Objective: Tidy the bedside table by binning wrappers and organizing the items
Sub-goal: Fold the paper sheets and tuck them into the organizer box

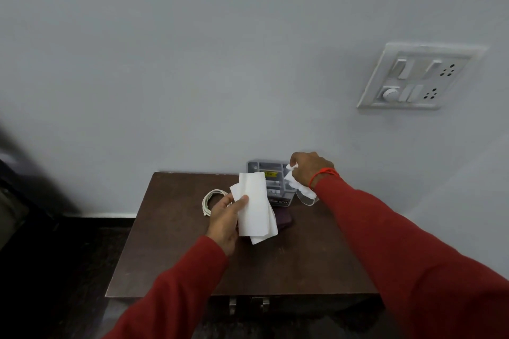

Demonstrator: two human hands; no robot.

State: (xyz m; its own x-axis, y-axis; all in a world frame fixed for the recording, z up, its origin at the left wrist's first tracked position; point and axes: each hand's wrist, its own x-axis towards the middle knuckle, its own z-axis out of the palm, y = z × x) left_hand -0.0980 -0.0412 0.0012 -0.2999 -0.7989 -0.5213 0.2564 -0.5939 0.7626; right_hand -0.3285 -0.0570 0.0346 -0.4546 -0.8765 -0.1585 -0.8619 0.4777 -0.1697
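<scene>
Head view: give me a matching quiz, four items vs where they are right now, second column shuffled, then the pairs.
Items:
1. flat white folded paper sheets
2. crumpled white tissue
3. coiled white cable
4. grey plastic organizer box

Places:
A. lying on the dark brown wooden bedside table, left of the left hand
B. held in the left hand, thumb on top
C. standing at the table's back edge against the wall
D. clutched in the right hand

Pairs: 1-B, 2-D, 3-A, 4-C
</scene>
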